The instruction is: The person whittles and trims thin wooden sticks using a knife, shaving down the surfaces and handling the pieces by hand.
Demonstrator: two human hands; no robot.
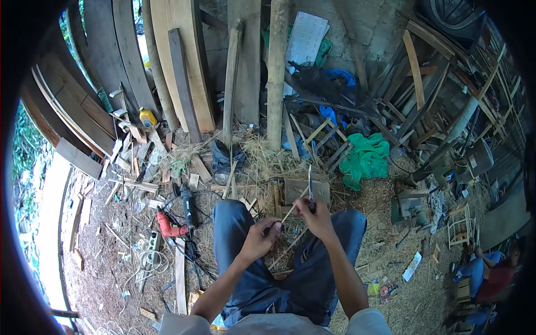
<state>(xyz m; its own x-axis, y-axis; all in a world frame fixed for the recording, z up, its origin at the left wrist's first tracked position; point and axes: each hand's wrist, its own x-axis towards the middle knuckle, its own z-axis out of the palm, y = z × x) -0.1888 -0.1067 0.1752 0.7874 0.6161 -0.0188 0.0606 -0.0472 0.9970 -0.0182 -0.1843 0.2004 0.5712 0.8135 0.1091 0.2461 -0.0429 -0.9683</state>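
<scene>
Stick (288, 213): slanting forward-right, kinda bridging the gap | near part: pinched by left hand (261, 239) | far end: closer to right hand (316, 218), clamped round knife (310, 181)

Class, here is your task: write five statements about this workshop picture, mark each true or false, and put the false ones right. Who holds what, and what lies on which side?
1. The right hand holds a knife. True.
2. The left hand is empty. False: it holds a thin stick.
3. A red power tool lies on the ground to the person's left. True.
4. The green sheet is on the person's left. False: the green sheet is ahead, on the right.
5. The bottle at the upper left is yellow. True.
</scene>
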